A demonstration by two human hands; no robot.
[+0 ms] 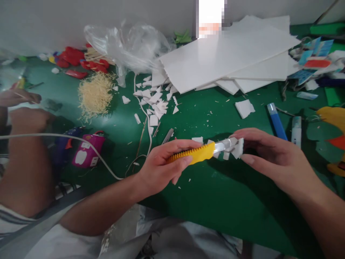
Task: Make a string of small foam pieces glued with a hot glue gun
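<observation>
My left hand [161, 163] is wrapped around the yellow handle of a utility knife [201, 154], its blade pointing right. Between the thumb and fingers of my right hand [275, 154] is a small white foam piece [238, 148]. The knife's blade end meets this foam piece, and whether it is cutting into it I cannot tell. Several small white scraps lie on the table just under and behind the blade. A larger white foam scrap [244, 108] rests farther back, beyond my right hand.
White foam sheets [229, 54] are stacked at the back, beside a heap of foam offcuts [156, 102] and a clear plastic bag [140, 46]. A blue marker [277, 122] lies at right. Leftward are yellow shreds [95, 95], a magenta box [88, 150], a white cable and a co-worker's arm [29, 154].
</observation>
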